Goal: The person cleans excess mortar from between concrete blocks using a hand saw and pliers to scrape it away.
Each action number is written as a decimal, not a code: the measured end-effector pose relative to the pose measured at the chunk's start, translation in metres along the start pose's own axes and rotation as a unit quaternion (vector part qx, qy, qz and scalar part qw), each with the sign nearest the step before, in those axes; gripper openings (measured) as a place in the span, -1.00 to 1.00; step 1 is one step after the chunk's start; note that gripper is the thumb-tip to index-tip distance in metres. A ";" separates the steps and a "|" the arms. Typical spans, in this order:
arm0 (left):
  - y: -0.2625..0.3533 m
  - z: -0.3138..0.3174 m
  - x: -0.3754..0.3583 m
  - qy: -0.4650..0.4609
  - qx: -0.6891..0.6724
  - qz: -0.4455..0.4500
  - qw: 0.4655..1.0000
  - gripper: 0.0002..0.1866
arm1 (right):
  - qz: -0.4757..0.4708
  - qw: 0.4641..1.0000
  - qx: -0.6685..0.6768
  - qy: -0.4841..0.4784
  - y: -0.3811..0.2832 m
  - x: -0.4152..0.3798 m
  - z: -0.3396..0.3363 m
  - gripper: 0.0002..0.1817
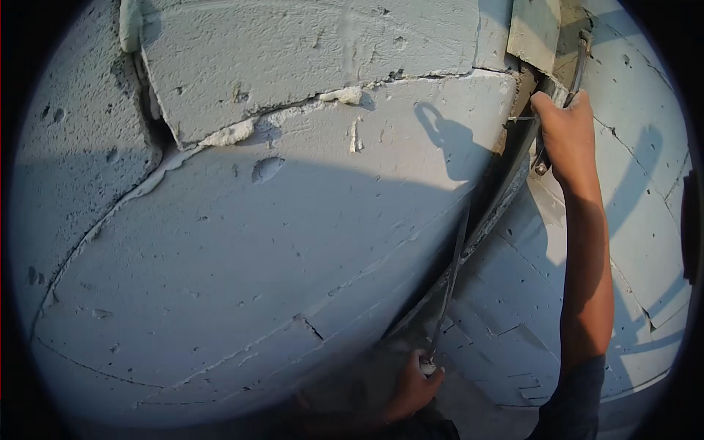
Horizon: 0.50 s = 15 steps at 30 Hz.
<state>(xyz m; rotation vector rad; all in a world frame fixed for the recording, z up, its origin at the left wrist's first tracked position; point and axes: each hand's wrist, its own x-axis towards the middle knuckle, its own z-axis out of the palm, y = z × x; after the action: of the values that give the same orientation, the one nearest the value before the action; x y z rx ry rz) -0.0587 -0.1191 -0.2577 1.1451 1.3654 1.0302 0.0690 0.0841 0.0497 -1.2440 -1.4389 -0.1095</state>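
Observation:
My right hand is closed at the upper right, beside a dark vertical gap between the pale blocks. A dark metal bar sticks out above the fist, and its lower end shows just under it. Lower down, my left hand has its fingers wrapped round the bottom end of a thin metal rod. That rod slants up along the gap, its upper part lying against the channel edge. A long, rough-edged strip lines the gap's right side, below my right hand.
A pale block wall fills the left and middle, with mortar squeezed from its joints and small pits. To the right stands another block wall, cracked and crossed by shadows. A beige piece sits at the top of the gap.

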 end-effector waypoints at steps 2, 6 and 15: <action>-0.006 -0.039 0.018 -0.056 0.043 0.057 0.996 -0.60 | -0.015 0.997 -0.079 0.019 -0.001 0.009 0.013 -0.41; 0.012 -0.092 0.035 -0.165 0.109 0.047 0.979 -0.60 | 0.006 0.996 -0.090 0.025 -0.010 0.004 0.023 -0.38; 0.001 -0.125 0.017 -0.146 0.126 0.075 0.978 -0.66 | 0.009 0.996 -0.085 0.036 -0.006 0.005 0.023 -0.43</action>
<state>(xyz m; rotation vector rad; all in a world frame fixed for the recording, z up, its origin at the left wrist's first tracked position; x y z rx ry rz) -0.1834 -0.1015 -0.2470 1.5433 1.2090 0.7683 0.0509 0.1000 0.0492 -1.3778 -1.3781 -0.2669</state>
